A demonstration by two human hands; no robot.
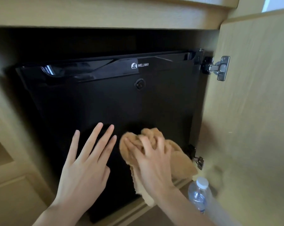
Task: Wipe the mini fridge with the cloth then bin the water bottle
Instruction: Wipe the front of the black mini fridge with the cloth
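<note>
A black mini fridge (pixel 105 103) with a white logo and a round lock sits inside a wooden cabinet, its door closed. My right hand (pixel 152 160) presses a crumpled tan cloth (pixel 178 159) against the lower part of the fridge door; hand and cloth are blurred. My left hand (pixel 87 162) lies flat on the door just left of the cloth, fingers spread, holding nothing. A clear plastic water bottle (pixel 198 194) with a white cap stands at the lower right, in front of the cabinet, close to my right forearm.
The cabinet door (pixel 252 111) stands swung out on the right, with metal hinges (pixel 219 67) at its inner edge. A wooden countertop edge (pixel 105 15) runs above. Wooden panels (pixel 9 185) lie to the left.
</note>
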